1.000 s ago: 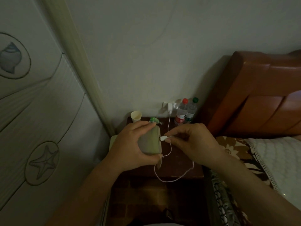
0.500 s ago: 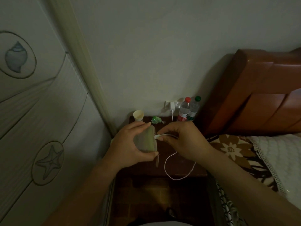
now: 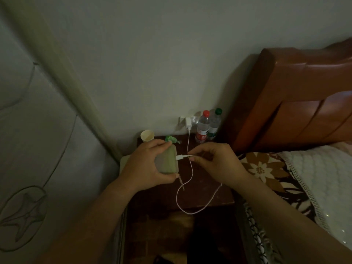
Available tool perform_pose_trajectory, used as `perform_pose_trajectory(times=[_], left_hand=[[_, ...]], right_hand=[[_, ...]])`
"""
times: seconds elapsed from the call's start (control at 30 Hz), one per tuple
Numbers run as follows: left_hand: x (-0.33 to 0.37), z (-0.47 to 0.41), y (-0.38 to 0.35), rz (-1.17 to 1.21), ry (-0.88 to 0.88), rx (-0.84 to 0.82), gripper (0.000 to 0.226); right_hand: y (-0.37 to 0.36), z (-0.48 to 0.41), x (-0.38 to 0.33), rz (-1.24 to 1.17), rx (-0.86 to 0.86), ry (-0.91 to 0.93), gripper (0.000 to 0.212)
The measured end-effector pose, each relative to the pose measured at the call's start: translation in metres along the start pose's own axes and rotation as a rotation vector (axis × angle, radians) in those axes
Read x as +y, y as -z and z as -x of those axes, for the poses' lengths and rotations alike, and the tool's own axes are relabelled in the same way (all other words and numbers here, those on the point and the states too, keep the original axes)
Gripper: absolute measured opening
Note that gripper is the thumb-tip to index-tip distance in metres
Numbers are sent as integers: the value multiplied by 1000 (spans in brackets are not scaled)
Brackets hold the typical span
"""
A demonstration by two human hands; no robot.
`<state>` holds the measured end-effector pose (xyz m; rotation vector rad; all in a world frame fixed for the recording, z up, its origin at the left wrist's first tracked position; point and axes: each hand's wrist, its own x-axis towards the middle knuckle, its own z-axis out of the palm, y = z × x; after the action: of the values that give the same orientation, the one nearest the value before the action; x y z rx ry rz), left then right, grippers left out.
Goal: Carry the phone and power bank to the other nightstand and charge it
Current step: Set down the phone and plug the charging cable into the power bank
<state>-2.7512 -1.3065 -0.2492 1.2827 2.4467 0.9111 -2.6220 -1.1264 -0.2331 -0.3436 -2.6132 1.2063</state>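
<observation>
Head view: the left hand [image 3: 146,164] grips a pale green power bank [image 3: 167,161] above the nightstand [image 3: 207,191], near its left edge. The right hand [image 3: 217,164] pinches a white cable [image 3: 182,199] just behind its plug [image 3: 180,157], which meets the power bank's right side. The cable loops over the front edge and climbs to a charger [image 3: 187,122] on the wall. A paper cup [image 3: 147,136] and two bottles [image 3: 207,126] stand along the back edge. I cannot make out the phone.
</observation>
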Motion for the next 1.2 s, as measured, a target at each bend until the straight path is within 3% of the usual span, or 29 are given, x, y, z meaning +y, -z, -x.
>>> perform_pose_trajectory(times=[0.33,0.7,0.97,1.2], left_hand=[[-32,-69,-75,-83,151,-82,96],[-118,-107,-202,-122,375,-219,95],[-167,-104,-261,-91,455,-171,91],[-192,-99,-291,-175,445,-254,89]], right_hand=[[5,-40,134,34,-74,-116,9],[-58,-89,276,110,-290,-117,10],[-112,-102,338,141,-330,-121,10],[-134,-93,369,105,-372,-159,8]])
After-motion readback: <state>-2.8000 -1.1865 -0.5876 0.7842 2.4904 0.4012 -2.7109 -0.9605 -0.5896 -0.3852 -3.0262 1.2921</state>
